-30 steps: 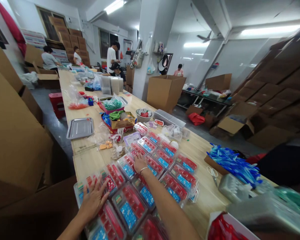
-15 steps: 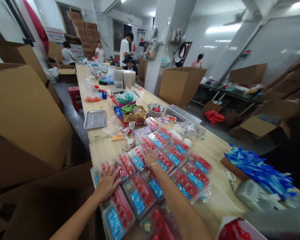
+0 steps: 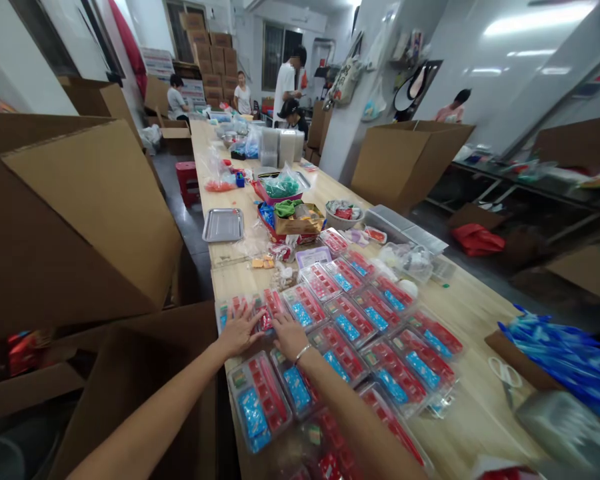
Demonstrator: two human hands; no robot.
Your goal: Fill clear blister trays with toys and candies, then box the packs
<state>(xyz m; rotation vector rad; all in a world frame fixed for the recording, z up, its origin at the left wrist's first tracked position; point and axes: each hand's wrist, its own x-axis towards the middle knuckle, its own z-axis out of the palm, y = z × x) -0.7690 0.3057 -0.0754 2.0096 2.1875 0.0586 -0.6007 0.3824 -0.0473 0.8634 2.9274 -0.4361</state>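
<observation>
Open hands, no closed grip. Left hand (image 3: pixel 240 331) and right hand (image 3: pixel 290 335) flat, fingers spread, both on the same clear plastic blister tray (image 3: pixel 240 308) of red and blue goods, at the near corner of a packed block of trays. Nothing lifted, nothing pinched. Gap between the hands far narrower than a moment ago: left hand drawn in from the lower left to just beside the right, fingertips almost meeting over the tray, the row's end now framed by both hands. Silver bangle (image 3: pixel 303 352) on the right wrist.

At 6 o'clock, just below the hands, a second blister tray (image 3: pixel 257 400). At 1 o'clock, matching blister trays (image 3: pixel 347 320) in close rows, edge to edge across a wooden worktable (image 3: pixel 460 313). Further out at 1 o'clock, a lilac lidded box (image 3: pixel 313 257). At 11 o'clock, a steel tray (image 3: pixel 223 225) on the table, and beyond the table edge a red plastic stool (image 3: pixel 187 180). At 3 o'clock, white-handled scissors (image 3: pixel 504 373) beside a heap of blue plastic pieces (image 3: pixel 570 360). At 9 o'clock, large cardboard cartons (image 3: pixel 80 220) crowding the table's side. Far off at 12 o'clock, co-workers (image 3: pixel 287 87) standing at the table's distant end, well apart from these hands.
</observation>
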